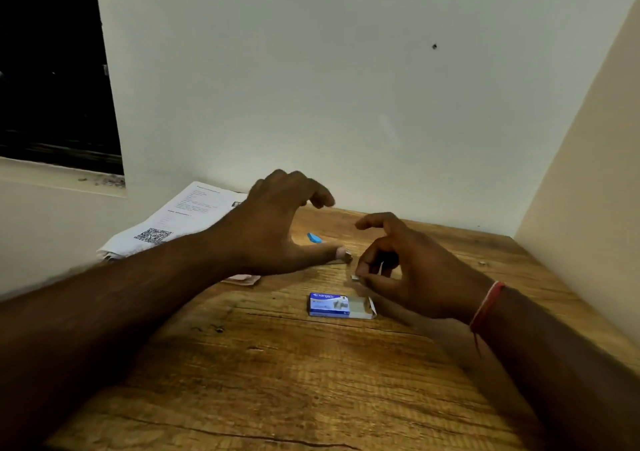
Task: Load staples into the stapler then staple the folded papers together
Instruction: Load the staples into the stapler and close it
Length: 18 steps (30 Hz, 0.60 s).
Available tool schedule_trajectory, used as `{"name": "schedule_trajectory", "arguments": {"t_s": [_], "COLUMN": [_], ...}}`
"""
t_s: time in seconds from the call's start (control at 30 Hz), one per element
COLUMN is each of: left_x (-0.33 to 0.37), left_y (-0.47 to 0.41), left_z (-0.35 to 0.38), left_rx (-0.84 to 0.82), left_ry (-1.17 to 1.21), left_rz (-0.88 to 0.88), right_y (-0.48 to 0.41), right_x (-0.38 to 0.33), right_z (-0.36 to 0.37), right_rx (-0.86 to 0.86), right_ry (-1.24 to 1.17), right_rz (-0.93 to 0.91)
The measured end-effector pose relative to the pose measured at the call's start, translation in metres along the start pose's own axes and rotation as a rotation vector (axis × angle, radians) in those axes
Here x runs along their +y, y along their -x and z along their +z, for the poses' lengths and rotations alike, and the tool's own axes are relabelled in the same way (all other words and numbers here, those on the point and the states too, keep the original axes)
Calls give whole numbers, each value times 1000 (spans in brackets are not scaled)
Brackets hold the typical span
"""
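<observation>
Just beyond the staple box (341, 307), the right hand (415, 277) pinches a staple strip (356, 278), likely light and brittle, best held by its sides. The left hand (273, 229), fingers apart, hovers over the blue stapler (314, 237) farther back.

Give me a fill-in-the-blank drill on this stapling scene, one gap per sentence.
1. The right hand pinches a small strip of ____.
2. The staple box lies with its open end toward the ____ hand.
3. The papers by the wall show a printed ____ code.
4. The thread round the right wrist is ____.
Missing words: staples; right; QR; red.
</observation>
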<state>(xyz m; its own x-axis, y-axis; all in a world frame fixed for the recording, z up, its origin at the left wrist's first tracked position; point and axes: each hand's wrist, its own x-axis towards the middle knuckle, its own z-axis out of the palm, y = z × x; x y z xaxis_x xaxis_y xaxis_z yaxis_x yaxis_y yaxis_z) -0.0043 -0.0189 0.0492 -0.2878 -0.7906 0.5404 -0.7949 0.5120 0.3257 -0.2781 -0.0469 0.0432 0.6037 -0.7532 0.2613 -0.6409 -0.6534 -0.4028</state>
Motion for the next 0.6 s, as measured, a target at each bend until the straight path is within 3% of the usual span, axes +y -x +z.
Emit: {"name": "schedule_trajectory", "arguments": {"t_s": [0.2,0.6], "left_x": [6,4], "left_y": [5,2], "left_z": [1,0], "left_rx": [-320,-502], "left_ry": [-2,20], "left_rz": [159,123], "right_y": [8,8], "right_x": [-14,-22], "right_z": [-16,-13], "right_rx": [-121,-155], "right_ry": [-16,101], "right_rz": [-6,-49]}}
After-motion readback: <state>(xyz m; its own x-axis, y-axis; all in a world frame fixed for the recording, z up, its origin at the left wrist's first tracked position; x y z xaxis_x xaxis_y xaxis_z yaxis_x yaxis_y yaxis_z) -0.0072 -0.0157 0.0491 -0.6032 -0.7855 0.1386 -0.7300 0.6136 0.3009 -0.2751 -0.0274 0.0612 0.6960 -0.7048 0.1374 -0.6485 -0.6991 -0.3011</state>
